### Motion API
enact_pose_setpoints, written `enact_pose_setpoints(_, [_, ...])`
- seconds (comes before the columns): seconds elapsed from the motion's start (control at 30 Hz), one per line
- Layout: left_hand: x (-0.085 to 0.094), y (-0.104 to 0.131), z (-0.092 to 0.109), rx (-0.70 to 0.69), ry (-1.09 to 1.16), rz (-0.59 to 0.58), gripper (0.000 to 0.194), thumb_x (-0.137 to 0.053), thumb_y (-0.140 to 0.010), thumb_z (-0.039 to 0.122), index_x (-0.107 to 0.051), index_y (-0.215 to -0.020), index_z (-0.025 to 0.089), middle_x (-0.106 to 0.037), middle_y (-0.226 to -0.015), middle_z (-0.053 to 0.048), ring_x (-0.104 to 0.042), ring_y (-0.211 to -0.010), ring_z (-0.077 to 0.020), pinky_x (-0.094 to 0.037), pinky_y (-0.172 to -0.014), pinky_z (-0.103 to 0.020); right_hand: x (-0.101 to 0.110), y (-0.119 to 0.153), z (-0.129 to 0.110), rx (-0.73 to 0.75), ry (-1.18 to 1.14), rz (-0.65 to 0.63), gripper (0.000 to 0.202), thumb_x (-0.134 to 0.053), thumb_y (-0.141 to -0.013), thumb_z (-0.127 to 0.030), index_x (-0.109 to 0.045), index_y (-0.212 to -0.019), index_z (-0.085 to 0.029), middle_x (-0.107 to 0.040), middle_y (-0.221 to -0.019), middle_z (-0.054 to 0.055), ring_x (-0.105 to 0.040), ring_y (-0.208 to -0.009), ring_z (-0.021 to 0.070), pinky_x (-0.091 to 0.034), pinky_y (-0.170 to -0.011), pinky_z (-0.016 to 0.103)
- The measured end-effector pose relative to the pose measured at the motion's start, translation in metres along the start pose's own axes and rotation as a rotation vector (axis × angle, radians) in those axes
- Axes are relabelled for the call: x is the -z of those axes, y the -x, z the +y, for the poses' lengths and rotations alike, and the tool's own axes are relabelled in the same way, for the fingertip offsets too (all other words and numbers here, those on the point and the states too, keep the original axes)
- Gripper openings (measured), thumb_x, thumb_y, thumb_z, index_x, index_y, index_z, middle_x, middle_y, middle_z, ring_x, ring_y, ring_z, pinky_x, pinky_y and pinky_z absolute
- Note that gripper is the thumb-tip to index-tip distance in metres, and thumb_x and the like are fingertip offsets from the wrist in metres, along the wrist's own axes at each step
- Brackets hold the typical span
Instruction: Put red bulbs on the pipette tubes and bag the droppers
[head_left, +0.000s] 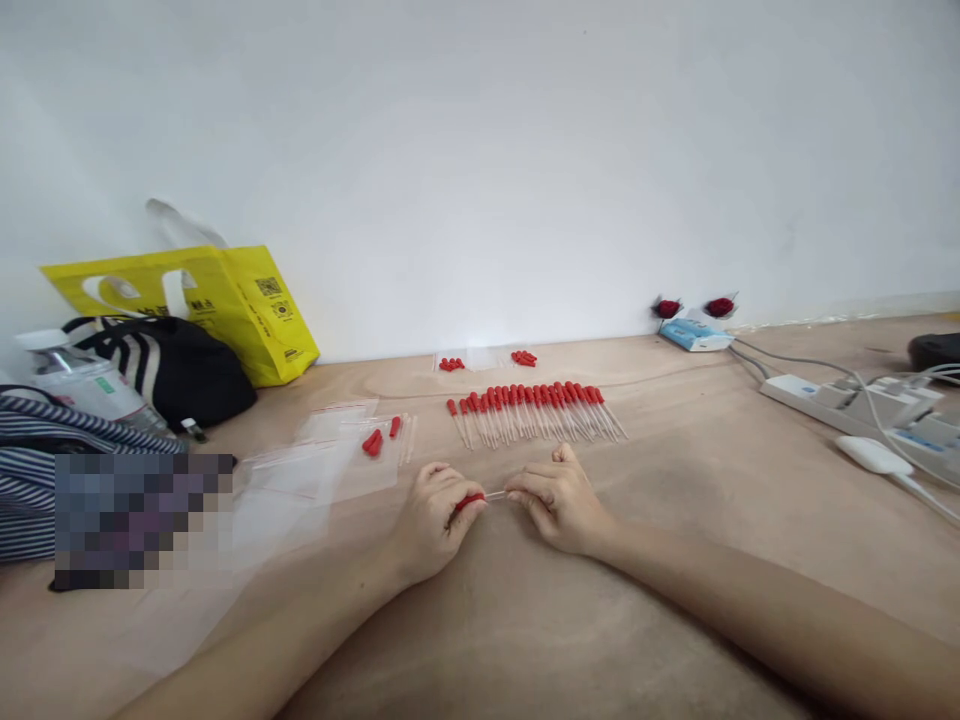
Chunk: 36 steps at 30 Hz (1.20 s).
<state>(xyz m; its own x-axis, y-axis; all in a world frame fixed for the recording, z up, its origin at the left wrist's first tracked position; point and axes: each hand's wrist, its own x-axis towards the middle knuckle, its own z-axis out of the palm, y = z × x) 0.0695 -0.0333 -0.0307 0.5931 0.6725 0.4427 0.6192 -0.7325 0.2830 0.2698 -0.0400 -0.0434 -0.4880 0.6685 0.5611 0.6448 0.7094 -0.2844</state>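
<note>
Pinched in my left hand (442,515) is a red rubber dropper bulb (469,501). My right hand (562,500) is closed on a thin clear dropper tube (496,495), which reaches across to the bulb; my fingers hide how far the tube sits in it. Just beyond both hands lies a row of droppers (525,398) with red bulbs and clear tubes, bulbs pointing to the wall. To the left, a few loose red bulbs (373,443) and bare clear tubes (408,438) rest on or beside plastic bags.
Clear zip bags (292,480) spread over the table's left. Behind them stand a yellow bag (262,310), a black pouch (195,370) and a bottle (105,385). Small red bulb piles (523,358) lie by the wall. At right are a tissue pack (697,335) and a power strip (810,398) with cables.
</note>
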Motion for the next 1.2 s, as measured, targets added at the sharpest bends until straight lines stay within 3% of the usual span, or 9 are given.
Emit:
enact_pose_setpoints(0.47, [0.004, -0.001, 0.004, -0.006, -0.026, -0.033, 0.016, -0.042, -0.083, 0.024, -0.057, -0.076, 0.021, -0.065, -0.071, 0.001, -0.056, -0.075, -0.0157, -0.022, -0.092, -0.042, -0.004, -0.004, -0.004, -0.063, -0.121, -0.131, 0.022, -0.036, -0.087, -0.021, -0.058, -0.081, -0.019, -0.065, -0.073, -0.001, -0.051, -0.061, 0.0105, -0.022, -0.066, 0.028])
enact_pose_setpoints(0.63, [0.011, -0.003, -0.002, 0.062, -0.092, -0.04, 0.018, -0.04, -0.084, 0.024, -0.058, -0.08, 0.023, -0.066, -0.079, 0.001, -0.055, -0.084, -0.0176, -0.017, -0.093, -0.044, 0.006, -0.004, 0.001, 0.0, -0.065, -0.128, 0.021, -0.041, -0.087, -0.028, -0.06, -0.093, -0.022, -0.063, -0.084, 0.002, -0.053, -0.079, 0.0138, -0.025, -0.069, 0.028])
enact_pose_setpoints(0.8, [0.018, -0.004, -0.011, 0.098, -0.163, -0.021, 0.017, -0.043, -0.084, 0.029, -0.059, -0.082, 0.024, -0.065, -0.088, 0.0, -0.053, -0.09, -0.0196, -0.018, -0.092, -0.044, 0.009, -0.002, 0.003, -0.028, 0.037, -0.14, 0.018, -0.046, -0.083, -0.025, -0.064, -0.087, -0.022, -0.063, -0.076, 0.003, -0.053, -0.076, 0.0153, -0.028, -0.07, 0.03])
enact_pose_setpoints(0.9, [0.025, -0.004, -0.024, 0.179, -0.252, 0.102, 0.018, -0.049, -0.079, 0.036, -0.059, -0.089, 0.024, -0.063, -0.097, -0.002, -0.051, -0.097, -0.0222, -0.02, -0.094, -0.043, 0.002, -0.007, 0.006, -0.125, 0.017, -0.105, 0.017, -0.047, -0.082, -0.022, -0.064, -0.082, -0.022, -0.064, -0.079, 0.003, -0.055, -0.077, 0.0158, -0.03, -0.07, 0.03])
enact_pose_setpoints(1.03, [0.04, -0.003, -0.054, 0.479, -0.4, 0.288, 0.023, -0.051, -0.075, 0.035, -0.058, -0.092, 0.02, -0.062, -0.096, -0.006, -0.052, -0.092, -0.025, -0.034, -0.084, -0.038, -0.017, -0.026, 0.012, -0.337, -0.123, 0.004, 0.019, -0.045, -0.081, -0.02, -0.064, -0.085, -0.021, -0.066, -0.084, 0.003, -0.058, -0.079, 0.016, -0.035, -0.07, 0.027])
enact_pose_setpoints(1.2, [0.054, 0.003, -0.087, 0.605, -0.436, 0.139, 0.027, -0.044, -0.071, 0.015, -0.057, -0.095, 0.016, -0.06, -0.097, -0.007, -0.052, -0.093, -0.0231, -0.037, -0.085, -0.031, -0.042, -0.063, 0.009, -0.574, -0.079, 0.129, 0.02, -0.046, -0.078, -0.021, -0.059, -0.093, -0.018, -0.067, -0.081, 0.004, -0.058, -0.079, 0.0181, -0.032, -0.076, 0.032])
